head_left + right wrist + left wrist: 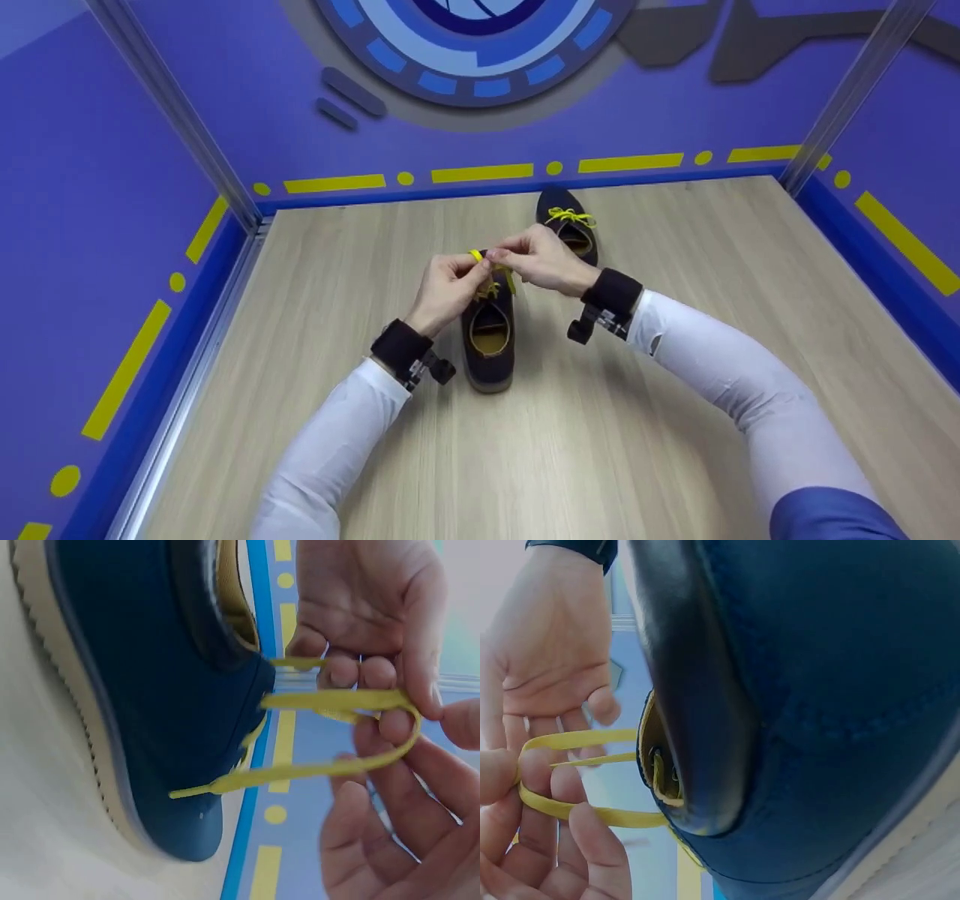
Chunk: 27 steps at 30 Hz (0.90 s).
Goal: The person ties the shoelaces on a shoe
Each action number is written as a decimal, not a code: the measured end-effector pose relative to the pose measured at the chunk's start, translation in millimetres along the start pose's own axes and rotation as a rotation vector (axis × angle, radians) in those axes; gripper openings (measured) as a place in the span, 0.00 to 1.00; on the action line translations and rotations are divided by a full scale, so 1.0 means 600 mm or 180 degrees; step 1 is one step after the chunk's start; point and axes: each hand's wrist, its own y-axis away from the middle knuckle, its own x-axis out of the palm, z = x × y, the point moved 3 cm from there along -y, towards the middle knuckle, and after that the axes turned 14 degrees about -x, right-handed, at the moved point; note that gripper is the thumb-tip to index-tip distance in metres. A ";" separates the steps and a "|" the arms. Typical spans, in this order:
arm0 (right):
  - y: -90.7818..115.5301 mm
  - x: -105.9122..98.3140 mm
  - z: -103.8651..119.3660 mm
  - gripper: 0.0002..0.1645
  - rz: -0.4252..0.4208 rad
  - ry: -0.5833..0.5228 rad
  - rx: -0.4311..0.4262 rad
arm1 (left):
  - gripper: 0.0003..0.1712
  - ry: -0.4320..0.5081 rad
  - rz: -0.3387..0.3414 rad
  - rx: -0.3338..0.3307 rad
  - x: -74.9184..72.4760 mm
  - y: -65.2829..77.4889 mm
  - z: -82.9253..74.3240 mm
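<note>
Both hands meet over the front of a dark shoe [489, 373] with a tan lining, its heel toward me. Thumb and fingers of my left hand [448, 289] pinch the yellow shoelace [330, 700] above the eyelets. From the other side, my right hand [546, 260] pinches the lace as well, its fingertips touching the left ones. A loop of lace rises from the shoe to the fingers in both wrist views. One lace end [191, 793] hangs loose beside the shoe in the right wrist view. The fingers partly hide where the lace strands cross.
A second dark shoe [556, 201] with a tied yellow bow stands farther back to the right, partly behind the right hand. The wooden tabletop [337, 450] is bounded by a blue back wall [450, 142] and side walls.
</note>
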 end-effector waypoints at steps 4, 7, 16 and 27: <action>0.007 -0.012 -0.025 0.17 0.0108 0.0165 0.0022 | 0.18 -0.0009 -0.0096 0.0028 -0.001 -0.001 0.000; 0.012 -0.020 -0.033 0.14 0.0195 0.0212 -0.0036 | 0.19 -0.0058 -0.0124 0.0032 -0.004 -0.001 0.000; 0.017 -0.014 -0.044 0.08 0.0661 -0.0195 0.0014 | 0.17 -0.0247 -0.0141 0.0075 -0.013 -0.004 -0.004; -0.007 0.015 -0.055 0.06 0.0444 0.0155 -0.0066 | 0.12 -0.0749 -0.0333 0.0362 -0.017 0.003 -0.014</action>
